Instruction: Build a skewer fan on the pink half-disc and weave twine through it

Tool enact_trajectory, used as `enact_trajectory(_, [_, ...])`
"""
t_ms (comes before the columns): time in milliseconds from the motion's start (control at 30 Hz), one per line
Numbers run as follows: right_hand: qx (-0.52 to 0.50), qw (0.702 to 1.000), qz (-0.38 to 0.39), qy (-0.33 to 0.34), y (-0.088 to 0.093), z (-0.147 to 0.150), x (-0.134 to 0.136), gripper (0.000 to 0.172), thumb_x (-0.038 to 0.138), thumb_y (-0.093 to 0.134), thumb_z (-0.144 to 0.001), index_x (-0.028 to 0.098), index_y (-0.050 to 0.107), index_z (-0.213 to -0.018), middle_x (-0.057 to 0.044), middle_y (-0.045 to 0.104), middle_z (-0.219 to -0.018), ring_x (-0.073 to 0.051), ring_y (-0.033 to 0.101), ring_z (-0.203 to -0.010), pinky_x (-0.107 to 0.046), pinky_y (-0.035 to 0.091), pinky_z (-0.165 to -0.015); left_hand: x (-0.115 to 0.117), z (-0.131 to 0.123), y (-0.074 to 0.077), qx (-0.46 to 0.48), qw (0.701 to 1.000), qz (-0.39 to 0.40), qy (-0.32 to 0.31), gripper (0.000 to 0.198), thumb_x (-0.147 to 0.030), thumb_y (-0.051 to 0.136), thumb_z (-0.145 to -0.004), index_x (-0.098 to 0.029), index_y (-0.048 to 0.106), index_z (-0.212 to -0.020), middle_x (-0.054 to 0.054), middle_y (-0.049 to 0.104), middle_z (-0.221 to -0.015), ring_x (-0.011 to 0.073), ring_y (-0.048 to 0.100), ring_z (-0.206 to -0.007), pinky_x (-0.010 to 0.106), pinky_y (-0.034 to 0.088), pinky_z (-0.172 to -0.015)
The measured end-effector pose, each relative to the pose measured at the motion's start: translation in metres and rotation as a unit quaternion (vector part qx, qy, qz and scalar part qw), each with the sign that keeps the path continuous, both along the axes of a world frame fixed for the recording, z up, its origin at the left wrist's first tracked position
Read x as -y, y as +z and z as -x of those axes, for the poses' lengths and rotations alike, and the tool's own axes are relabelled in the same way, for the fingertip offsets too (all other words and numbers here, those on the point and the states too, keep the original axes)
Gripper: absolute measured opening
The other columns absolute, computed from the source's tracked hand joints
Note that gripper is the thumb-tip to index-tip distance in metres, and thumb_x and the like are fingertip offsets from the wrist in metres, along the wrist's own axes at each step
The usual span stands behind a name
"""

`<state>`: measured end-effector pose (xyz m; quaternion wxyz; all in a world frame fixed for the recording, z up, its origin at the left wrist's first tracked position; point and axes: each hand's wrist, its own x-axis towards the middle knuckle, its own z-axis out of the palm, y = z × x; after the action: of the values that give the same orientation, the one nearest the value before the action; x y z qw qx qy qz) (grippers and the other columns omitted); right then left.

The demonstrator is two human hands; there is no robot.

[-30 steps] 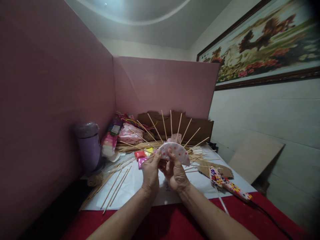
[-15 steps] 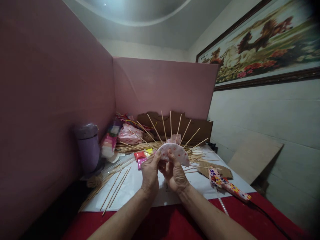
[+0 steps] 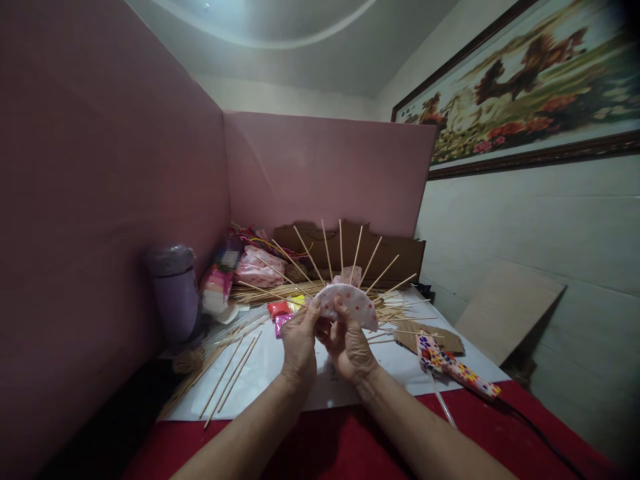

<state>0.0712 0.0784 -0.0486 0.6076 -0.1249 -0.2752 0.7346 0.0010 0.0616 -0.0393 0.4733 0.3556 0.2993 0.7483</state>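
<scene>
Both hands hold up a half-round piece of pale pink dotted fabric (image 3: pixel 357 308) over the table. Several thin wooden sticks (image 3: pixel 341 250) fan out from behind its curved top edge. My left hand (image 3: pixel 301 340) is closed on the left lower corner, its thumb on the front. My right hand (image 3: pixel 347 347) pinches the lower middle, thumb pressed on the fabric and the other fingers curled behind it. The fingertips at the back are hidden. Behind the fan shows another small piece of dotted fabric (image 3: pixel 349 274).
A flowered glue gun (image 3: pixel 457 370) lies on cardboard (image 3: pixel 453 341) at right, its cord trailing over red cloth. Loose sticks (image 3: pixel 235 380) lie at left near a purple container (image 3: pixel 175 293). Small red, yellow and magenta packets (image 3: pixel 283 325), stick bundles and dotted cloth (image 3: pixel 260 267) lie behind.
Both hands keep the same grip on the fan-shaped piece. The whole view has shifted very slightly; the fabric appears tilted a little, and nothing was let go.
</scene>
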Motion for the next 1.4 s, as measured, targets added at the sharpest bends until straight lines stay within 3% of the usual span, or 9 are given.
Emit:
enact_trajectory(467, [0.009, 1.000, -0.006, -0.012, 0.0006, -0.0002, 0.0002, 0.026, 0.039, 0.076, -0.067, 0.018, 0.068, -0.079, 0.000, 0.071, -0.073, -0.013, 0.059, -0.064, -0.024, 0.048, -0.060, -0.0018, 0.0004, -0.0045, 0.010, 1.000, -0.005, 0.010, 0.024, -0.036, 0.074, -0.066, -0.013, 0.074, -0.072, 0.004, 0.069, -0.067, 0.0111, 0.057, -0.059, 0.023, 0.044, -0.060])
enact_trajectory(800, [0.004, 1.000, 0.006, -0.017, 0.0016, -0.0010, 0.0006, 0.025, 0.038, 0.077, -0.066, 0.018, 0.069, -0.078, 0.000, 0.071, -0.073, -0.013, 0.059, -0.063, -0.023, 0.048, -0.057, -0.0011, -0.0015, -0.0037, 0.013, 1.000, -0.009, 0.004, 0.022, -0.035, 0.073, -0.068, -0.013, 0.073, -0.067, 0.002, 0.065, -0.059, 0.0100, 0.055, -0.055, 0.022, 0.043, -0.056])
enact_trajectory(1400, [0.012, 1.000, -0.009, -0.013, 0.0017, -0.0003, 0.0004, 0.027, 0.040, 0.076, -0.066, 0.018, 0.069, -0.079, 0.000, 0.071, -0.073, -0.012, 0.058, -0.061, -0.022, 0.046, -0.054, 0.0018, -0.0011, 0.0014, 0.025, 1.000, -0.012, -0.002, 0.020, -0.032, 0.074, -0.066, -0.013, 0.072, -0.068, 0.003, 0.068, -0.064, 0.0103, 0.056, -0.056, 0.022, 0.044, -0.056])
